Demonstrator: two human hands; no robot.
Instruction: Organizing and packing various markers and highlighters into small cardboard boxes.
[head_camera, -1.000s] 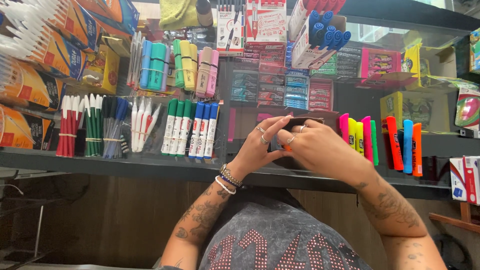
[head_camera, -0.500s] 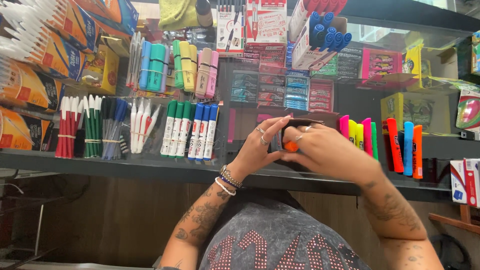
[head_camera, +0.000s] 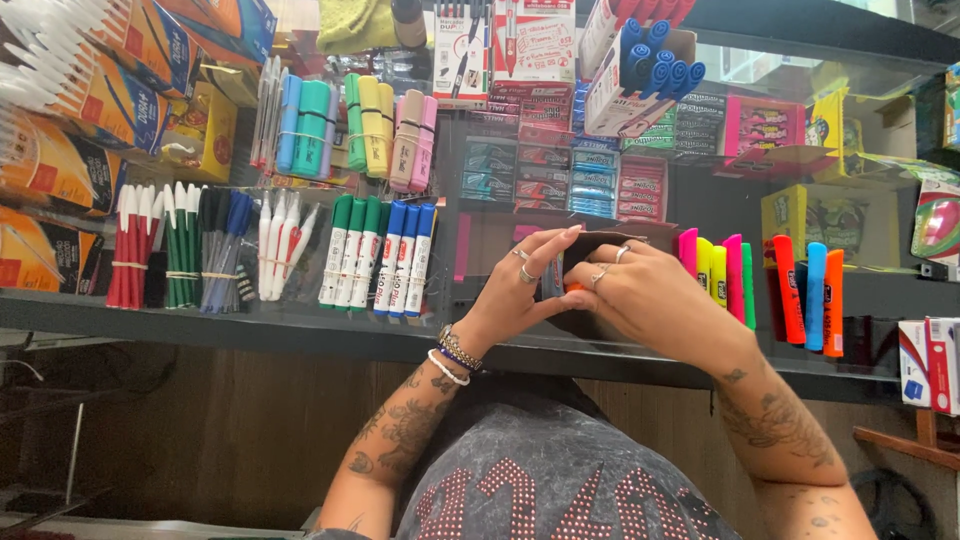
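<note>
Head view, looking down over the person's chest toward a glass-fronted stationery display. The left hand (head_camera: 520, 290), ringed and with beaded bracelets at the wrist, and the right hand (head_camera: 650, 300), also ringed, meet in front of the dark counter ledge (head_camera: 200, 325). Together they clasp a small dark cardboard box (head_camera: 590, 245), held open-side toward the person, just above the ledge and against the glass. The left fingers curl around the box's left edge; the right fingers cover its right side and top. A small orange object (head_camera: 573, 287) shows between the two hands at the box's mouth; which hand grips it cannot be told. Both hands are clenched on the box, neither released. To the right of the hands stands a row of upright fluorescent highlighters in pink, yellow, green, orange and blue (head_camera: 760, 285). To the left stand green and blue whiteboard markers with white barrels (head_camera: 380, 255), and further left bundled red, green and blue ballpoint pens (head_camera: 180, 245).
</note>
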